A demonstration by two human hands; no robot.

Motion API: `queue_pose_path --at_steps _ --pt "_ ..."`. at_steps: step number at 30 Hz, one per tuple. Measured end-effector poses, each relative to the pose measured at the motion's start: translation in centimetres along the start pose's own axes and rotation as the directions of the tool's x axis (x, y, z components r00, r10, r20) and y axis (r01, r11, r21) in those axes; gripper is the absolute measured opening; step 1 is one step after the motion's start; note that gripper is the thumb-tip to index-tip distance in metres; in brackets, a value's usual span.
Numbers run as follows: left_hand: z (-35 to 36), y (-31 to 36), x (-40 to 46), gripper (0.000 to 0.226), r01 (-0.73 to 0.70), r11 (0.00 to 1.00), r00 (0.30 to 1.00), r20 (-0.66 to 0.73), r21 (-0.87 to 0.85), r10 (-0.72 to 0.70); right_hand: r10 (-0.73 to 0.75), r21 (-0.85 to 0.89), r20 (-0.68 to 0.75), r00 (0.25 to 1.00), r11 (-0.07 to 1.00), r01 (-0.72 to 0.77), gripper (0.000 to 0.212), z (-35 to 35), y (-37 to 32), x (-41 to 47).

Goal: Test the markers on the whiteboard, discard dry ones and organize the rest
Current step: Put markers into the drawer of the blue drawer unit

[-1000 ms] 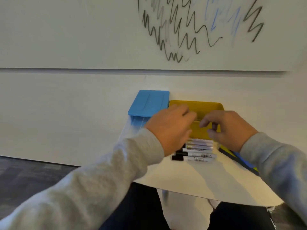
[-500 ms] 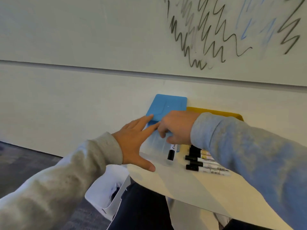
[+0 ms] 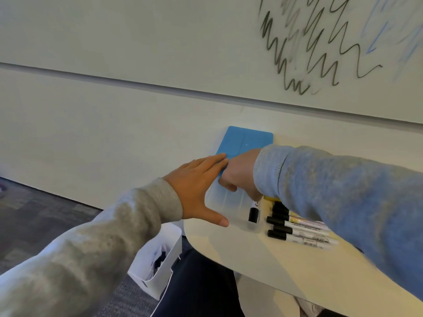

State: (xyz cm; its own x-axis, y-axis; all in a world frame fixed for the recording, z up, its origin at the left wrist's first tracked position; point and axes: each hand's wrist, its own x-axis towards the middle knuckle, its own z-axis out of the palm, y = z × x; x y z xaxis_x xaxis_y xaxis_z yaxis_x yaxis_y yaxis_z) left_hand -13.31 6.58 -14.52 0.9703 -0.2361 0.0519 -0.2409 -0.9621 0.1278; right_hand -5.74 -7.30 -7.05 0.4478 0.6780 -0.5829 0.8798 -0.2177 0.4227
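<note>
Now that both hands have left the yellow tray, the left hand (image 3: 196, 191) lies flat against the blue-lidded box (image 3: 242, 161) while the right hand (image 3: 240, 177) curls round a black-capped marker (image 3: 254, 211) beside it, seemingly ready for storing.

A pale counter (image 3: 263, 255) against the wall carries a clear bin with a blue lid (image 3: 246, 140), a row of black-capped markers (image 3: 297, 229) beside it, and one marker (image 3: 254, 212) lying apart between them.

Translucent plastic box (image 3: 229, 197), matt blue lid (image 3: 246, 139), smooth tabletop (image 3: 263, 255), knit sleeves (image 3: 332, 191)
</note>
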Motion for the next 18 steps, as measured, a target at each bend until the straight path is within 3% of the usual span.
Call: queue_pose_path --at_steps 3,6,14,18 --pt "0.0 -0.1 0.1 0.132 -0.005 1.0 1.0 -0.01 0.003 0.005 -0.046 -0.007 0.037 0.998 0.999 0.046 0.058 -0.7 -0.2 -0.3" --pt "0.0 -0.1 0.2 0.132 -0.003 1.0 1.0 -0.003 0.0 0.003 -0.096 -0.084 0.007 0.995 0.992 0.097 0.053 -0.4 -0.3 -0.6" --pt "-0.1 -0.2 0.3 0.129 0.012 1.0 1.0 0.0 0.014 -0.012 -0.177 -0.273 -0.245 0.953 0.956 0.107 0.03 2.8 0.5 -0.3" --pt "-0.1 -0.4 0.3 0.129 0.015 1.0 1.0 -0.002 0.002 -0.015 -0.156 -0.222 -0.367 0.917 0.972 0.076 0.028 3.8 1.0 0.2"
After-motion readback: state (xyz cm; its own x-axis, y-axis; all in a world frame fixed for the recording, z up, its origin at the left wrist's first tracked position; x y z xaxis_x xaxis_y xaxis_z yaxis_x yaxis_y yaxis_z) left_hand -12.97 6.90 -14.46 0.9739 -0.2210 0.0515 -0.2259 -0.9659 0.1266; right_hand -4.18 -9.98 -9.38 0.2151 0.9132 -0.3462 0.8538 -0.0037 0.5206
